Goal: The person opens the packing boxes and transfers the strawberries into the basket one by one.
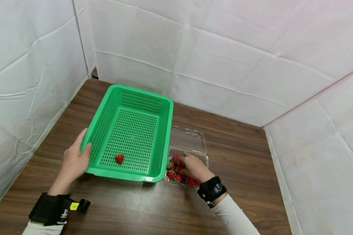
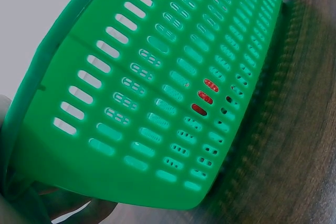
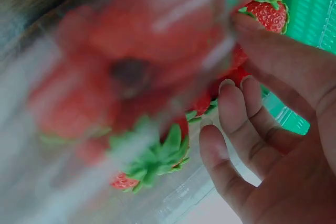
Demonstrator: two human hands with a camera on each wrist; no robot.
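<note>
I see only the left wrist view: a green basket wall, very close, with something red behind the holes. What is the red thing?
Observer: One strawberry lying on the floor of the green basket, near its front wall.
Operator: Where is the other hand?
Observer: The right hand reaches into a clear plastic box beside the basket, its fingers among the strawberries there.
Operator: Does my hand hold the basket?
Observer: The left hand grips its left rim, thumb over the edge.

Dark wooden table (image 1: 247, 156), green basket (image 1: 161, 137), clear strawberry punnet (image 1: 188, 138) side by side
</note>
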